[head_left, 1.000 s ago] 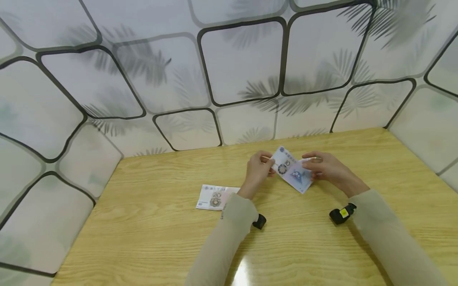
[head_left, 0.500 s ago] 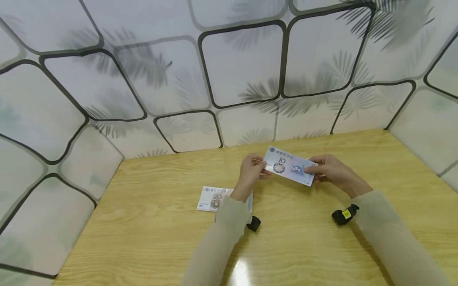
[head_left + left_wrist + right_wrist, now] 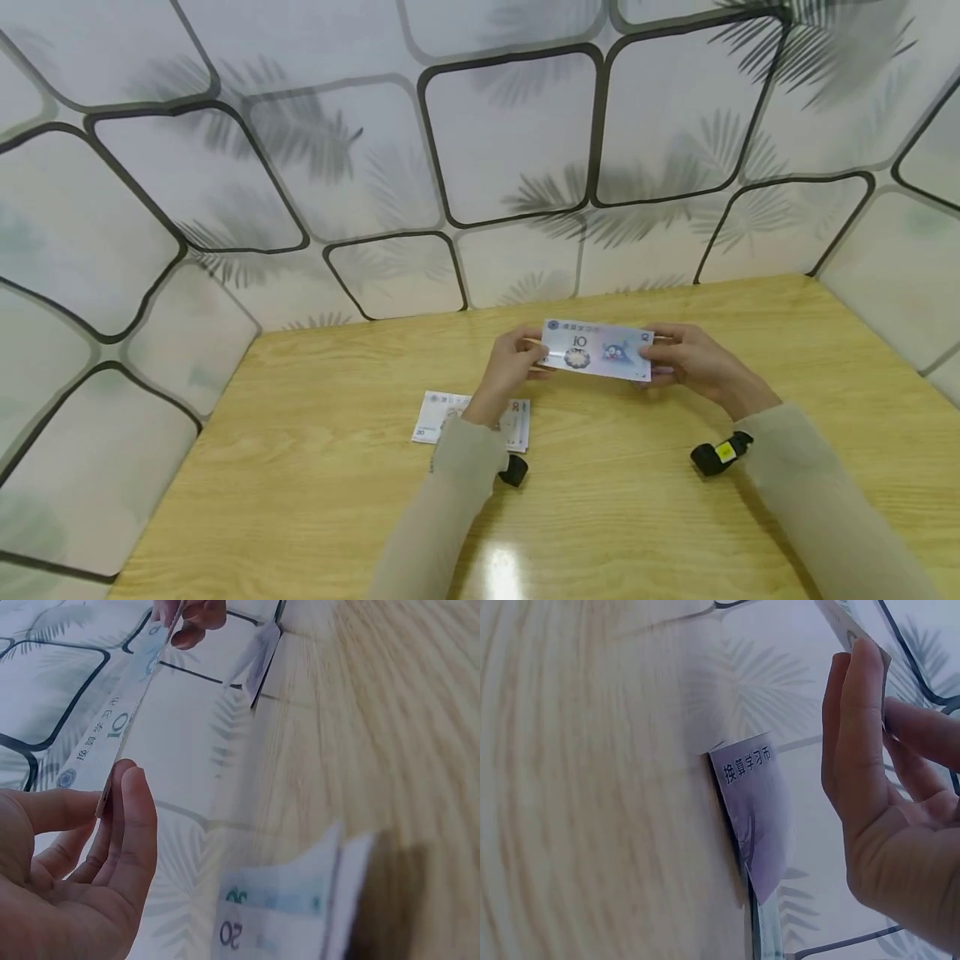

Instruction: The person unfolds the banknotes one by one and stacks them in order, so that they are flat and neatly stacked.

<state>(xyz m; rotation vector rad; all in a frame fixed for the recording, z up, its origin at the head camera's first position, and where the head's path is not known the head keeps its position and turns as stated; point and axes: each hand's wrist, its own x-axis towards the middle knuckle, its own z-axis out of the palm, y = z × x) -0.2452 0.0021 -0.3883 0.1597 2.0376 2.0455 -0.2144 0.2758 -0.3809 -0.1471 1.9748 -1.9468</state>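
A play banknote printed with 10 (image 3: 597,350) is held nearly level over the table. My left hand (image 3: 512,367) pinches its left end between thumb and fingers, and my right hand (image 3: 690,362) pinches the right end. In the left wrist view, the banknote (image 3: 120,716) stands edge-on between the left fingers, the other hand's fingertips (image 3: 201,616) at its far end. Below and behind the right hand, a purple banknote (image 3: 754,810) with a bent-up end rests on the table, mostly hidden in the head view.
Several play banknotes printed with 20 (image 3: 431,417) lie on the wooden table (image 3: 315,500), partly under the left forearm. Their ends lift from the surface in the left wrist view. A patterned cloth wall (image 3: 517,133) borders the table's back and sides.
The 10 banknote has turned from a steep tilt to nearly level and shifted left. My right thumb has come onto its right end. The left hand has moved left and slightly down.
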